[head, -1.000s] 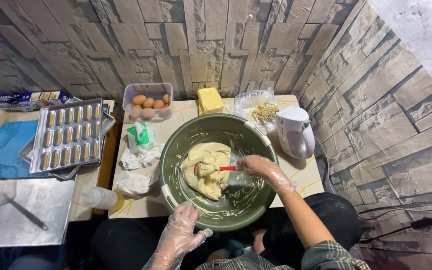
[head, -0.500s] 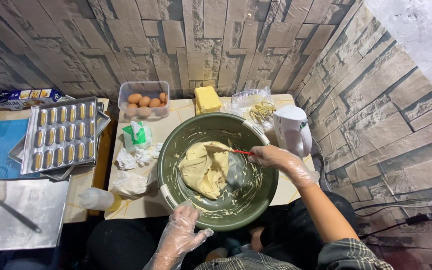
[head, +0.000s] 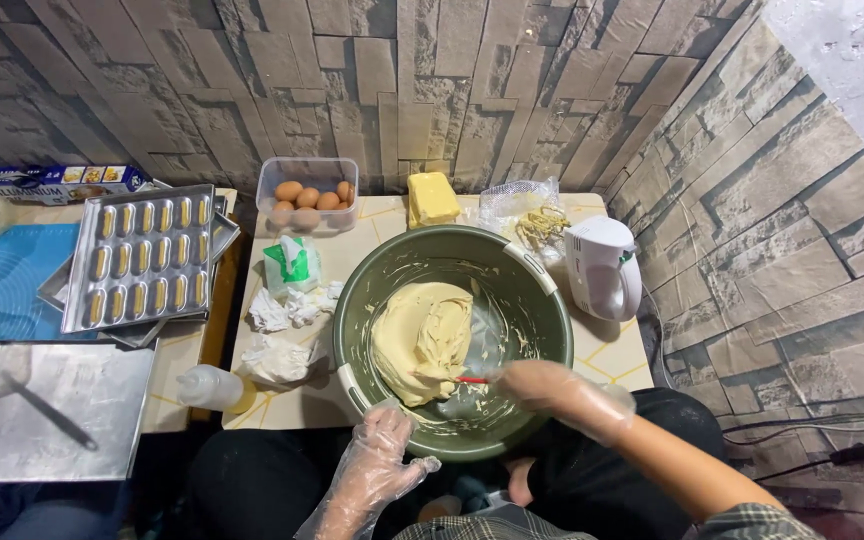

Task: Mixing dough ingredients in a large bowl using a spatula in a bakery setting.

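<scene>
A large green bowl point(head: 542, 300) sits on the small table and holds pale yellow batter point(head: 422, 335). My right hand point(head: 552, 390), in a clear plastic glove, grips a red-handled spatula point(head: 470, 380) at the near side of the bowl, its blade in the batter. My left hand point(head: 380, 460), also gloved, rests against the bowl's near rim with fingers spread, holding nothing.
Behind the bowl stand a tub of eggs point(head: 307, 195), a yellow butter block point(head: 433, 198), a plastic bag point(head: 522, 205) and a white hand mixer point(head: 602, 265). Crumpled tissues point(head: 282, 310), a small bottle point(head: 207, 387), a mould tray point(head: 142, 255) and a flat metal tray point(head: 52, 410) lie left.
My right hand has swept the spatula from the far right side of the bowl round to the near side. The batter has been pushed together toward the left. My left hand stays put.
</scene>
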